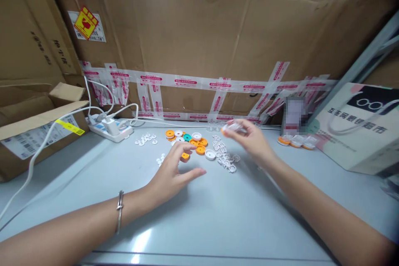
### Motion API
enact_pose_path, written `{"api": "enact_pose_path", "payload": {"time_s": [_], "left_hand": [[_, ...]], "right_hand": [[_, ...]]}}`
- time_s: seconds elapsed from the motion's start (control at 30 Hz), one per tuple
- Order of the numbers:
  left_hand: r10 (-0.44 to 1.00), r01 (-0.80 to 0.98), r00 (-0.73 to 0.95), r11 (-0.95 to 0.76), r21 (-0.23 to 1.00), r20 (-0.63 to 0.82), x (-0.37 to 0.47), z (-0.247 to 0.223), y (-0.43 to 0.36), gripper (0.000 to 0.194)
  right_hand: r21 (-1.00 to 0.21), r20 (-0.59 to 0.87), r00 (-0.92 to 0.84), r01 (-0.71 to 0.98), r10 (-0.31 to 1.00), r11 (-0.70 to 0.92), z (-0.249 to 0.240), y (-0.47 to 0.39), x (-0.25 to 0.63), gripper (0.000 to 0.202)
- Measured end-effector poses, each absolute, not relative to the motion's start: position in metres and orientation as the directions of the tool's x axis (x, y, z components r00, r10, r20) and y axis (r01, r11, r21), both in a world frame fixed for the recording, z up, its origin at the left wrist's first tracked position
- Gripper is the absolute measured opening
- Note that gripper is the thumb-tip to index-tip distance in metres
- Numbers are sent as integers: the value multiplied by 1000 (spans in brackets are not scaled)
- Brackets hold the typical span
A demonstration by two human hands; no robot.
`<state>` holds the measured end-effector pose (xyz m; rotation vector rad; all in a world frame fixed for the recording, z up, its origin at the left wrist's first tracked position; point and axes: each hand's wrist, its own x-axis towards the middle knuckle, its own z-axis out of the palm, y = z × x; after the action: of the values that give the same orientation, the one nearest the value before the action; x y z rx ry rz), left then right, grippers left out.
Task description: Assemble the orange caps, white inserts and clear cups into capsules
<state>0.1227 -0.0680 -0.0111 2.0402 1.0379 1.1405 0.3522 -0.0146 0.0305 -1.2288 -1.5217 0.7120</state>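
My right hand [249, 135] is raised over the table with its fingers closed on a small round piece [225, 131], orange at the base with a clear top. My left hand [174, 170] hovers over the front of the pile, fingers apart and holding nothing. Behind its fingertips lie several orange caps [200, 149], white caps [210, 155] and one teal cap [187, 137]. White spoked discs [227, 161] are spread between the two hands. Small white pieces [160, 159] lie left of my left hand, partly hidden by it.
More small white parts [146, 139] sit near the power strip [112, 134] and its cables. Clear round covers [215, 126] lie at the back. Several orange-and-clear pieces [296, 141] stand at right, beside a paper bag [355, 133]. A large cardboard box [187, 33] walls the back.
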Motion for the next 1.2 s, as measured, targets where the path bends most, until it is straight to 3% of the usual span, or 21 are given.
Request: {"api": "enact_pose_path", "payload": {"time_s": [0.07,0.17,0.2,0.3,0.6,0.7,0.83,0.9,0.97,1.2], "left_hand": [[814,372,352,-575,729,462,121,-8,-68,29],[709,392,436,-705,591,555,118,-5,-67,30],[671,398,465,-741,541,577,117,-5,-67,31],[599,424,507,-799,425,620,115,-5,-66,33],[488,548,347,-798,250,801,95,6,-38,20],[480,603,86,-723,338,873,78,15,-20,11],[507,670,-156,-576,468,848,45,18,12,19],[667,762,-105,-423,490,738,26,16,28,26],[755,794,-36,-376,477,655,11,12,40,27],[864,815,339,-467,343,371,1,10,47,24]], "right_hand": [[-802,430,170,523,887,289,34,11,400,42],[-513,424,279,858,861,-26,30,38,470,52],[-359,358,277,922,892,-142,27,43,487,54],[-216,275,268,953,923,-212,16,50,515,48],[34,196,238,968,951,-249,7,48,513,48],[87,183,251,959,951,-269,8,45,513,48],[142,184,259,948,948,-287,8,44,513,44],[166,199,260,941,945,-294,8,45,512,44],[183,222,270,932,937,-312,7,45,512,45],[181,323,315,905,893,-385,3,41,508,45]]}}
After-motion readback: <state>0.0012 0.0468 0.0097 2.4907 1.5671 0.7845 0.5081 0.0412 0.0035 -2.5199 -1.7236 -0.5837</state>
